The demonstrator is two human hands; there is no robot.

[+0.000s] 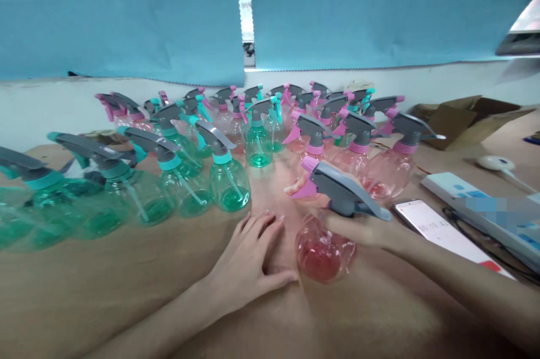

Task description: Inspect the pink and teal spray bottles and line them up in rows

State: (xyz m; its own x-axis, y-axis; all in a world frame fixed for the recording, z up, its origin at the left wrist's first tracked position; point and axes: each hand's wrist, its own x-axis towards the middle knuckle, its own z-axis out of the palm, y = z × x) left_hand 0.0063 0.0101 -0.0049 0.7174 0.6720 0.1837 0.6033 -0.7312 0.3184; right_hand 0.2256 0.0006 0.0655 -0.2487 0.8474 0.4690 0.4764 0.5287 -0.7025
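My right hand [352, 227] is wrapped round the neck of a pink spray bottle [323, 255], whose grey head and pink trigger tilt above the fingers. Flat on the table [160, 297], my left hand [257, 255] lies with fingers spread, holding nothing, a little left of that bottle. A green spray bottle [230, 187] with a teal collar stands just beyond the left fingertips. Behind the right hand are more pink spray bottles, one of them [390, 170] at the right end of its row.
Several green spray bottles [154, 201] line the left side, with mixed green and pink ones further back. To the right lie a phone [439, 229], a white power strip [464, 201] with cables, and a white round device [495, 164]. An open cardboard box [464, 122] sits by the wall.
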